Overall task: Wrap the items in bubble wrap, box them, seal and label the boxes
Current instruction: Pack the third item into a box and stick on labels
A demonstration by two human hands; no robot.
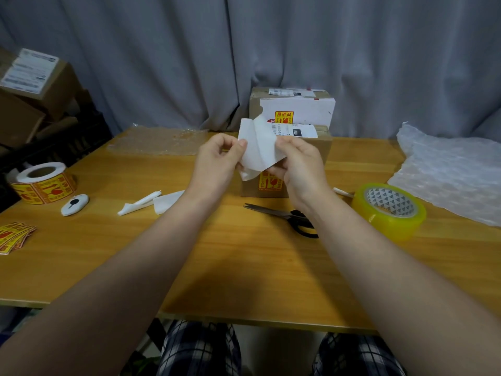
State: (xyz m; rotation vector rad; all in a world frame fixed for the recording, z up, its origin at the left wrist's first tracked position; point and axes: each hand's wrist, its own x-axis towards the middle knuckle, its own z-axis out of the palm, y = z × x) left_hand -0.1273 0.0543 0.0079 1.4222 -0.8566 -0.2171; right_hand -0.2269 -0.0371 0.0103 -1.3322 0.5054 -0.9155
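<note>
While both hands pinch it, I note the white label sheet (259, 147) held curled above the tabletop (230, 253) centre, its long axis upright: left hand (217, 161) on its left edge, right hand (298, 164) on its right. Two labelled boxes (295, 109) stand stacked at the far edge. One tape roll (389, 210), one pair of scissors (287, 217), one sticker roll (42, 183). Wooden surface, grey curtain (244, 50) behind.

Even, soft overhead lighting. Diffuse forearm shadow on the table (244, 267) near its front edge. Mild glare on tape roll (389, 210). Wide-angle bowing, softness at frame edges.
</note>
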